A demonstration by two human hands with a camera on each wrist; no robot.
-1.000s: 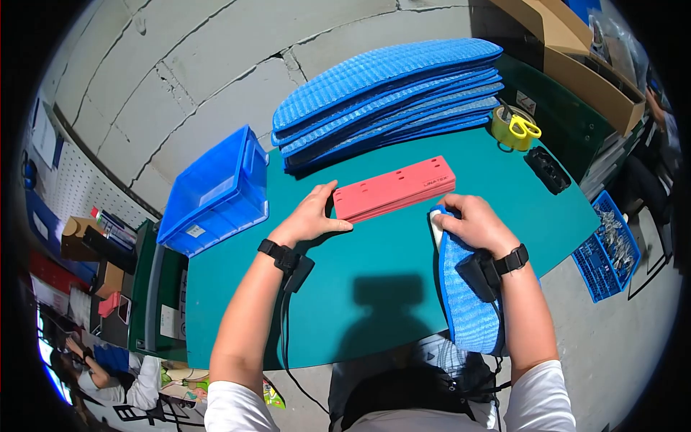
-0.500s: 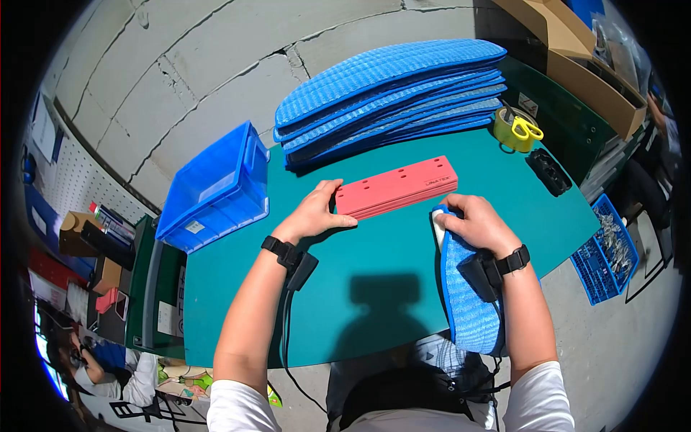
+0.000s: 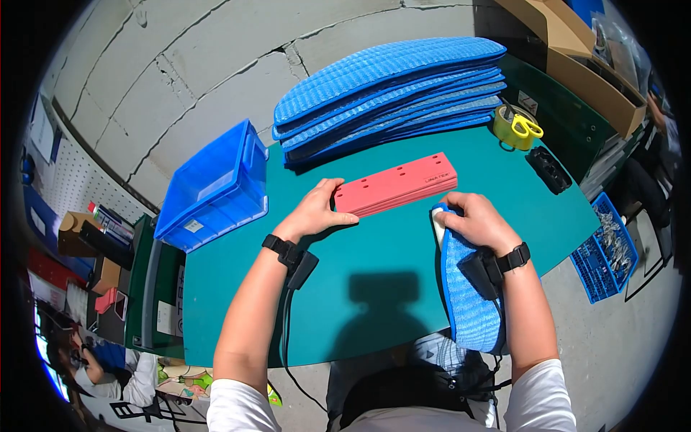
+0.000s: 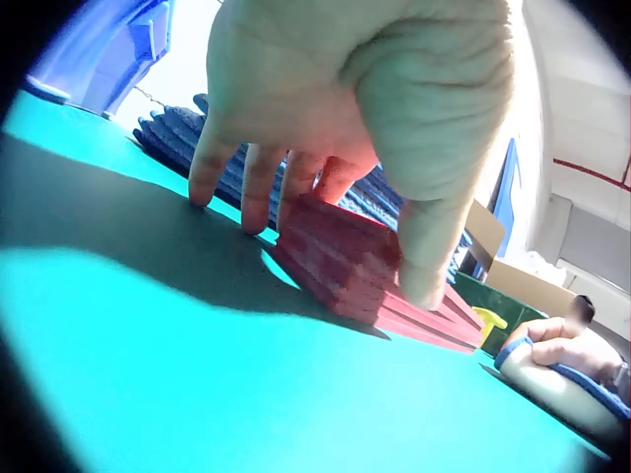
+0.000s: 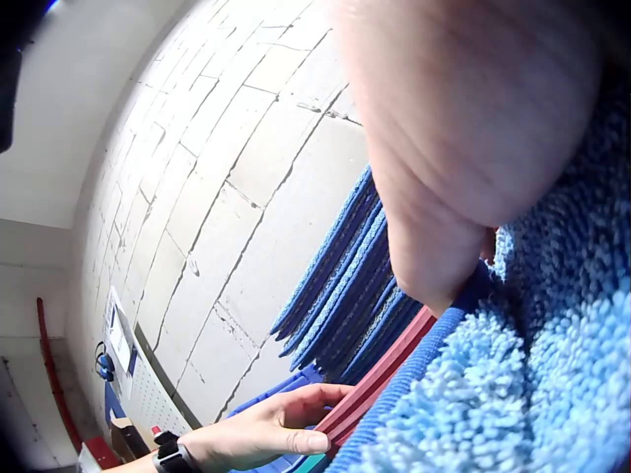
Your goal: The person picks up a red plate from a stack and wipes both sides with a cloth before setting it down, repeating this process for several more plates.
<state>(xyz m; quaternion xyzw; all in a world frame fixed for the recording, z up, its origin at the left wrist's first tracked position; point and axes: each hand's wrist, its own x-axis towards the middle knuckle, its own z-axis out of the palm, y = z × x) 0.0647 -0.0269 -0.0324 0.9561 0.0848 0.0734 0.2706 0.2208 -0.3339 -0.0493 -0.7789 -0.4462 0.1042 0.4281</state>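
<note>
A stack of red strips [image 3: 396,184] with holes and dark lettering lies on the green tabletop [image 3: 302,317]. Its left end sits between the thumb and fingers of my left hand [image 3: 314,210], the thumb along the near side, as the left wrist view [image 4: 340,128] also shows. Some of those fingertips reach down close to the table. My right hand [image 3: 479,222] grips the narrow end of a blue mop pad [image 3: 468,302], with a white patch showing at its edge. That pad hangs under the right wrist toward the table's front edge, beside the right end of the strips.
Behind the strips rises a tall pile of blue mop pads [image 3: 389,90]. A blue bin [image 3: 216,183] stands at the left. Tape with yellow scissors [image 3: 527,129] and a black object [image 3: 548,171] lie at the right. Below the right edge is a blue basket [image 3: 608,248] of metal parts.
The strips now look more evenly lined up, and the left hand has shifted slightly right along with them. The right hand and its mop pad look nearly still.
</note>
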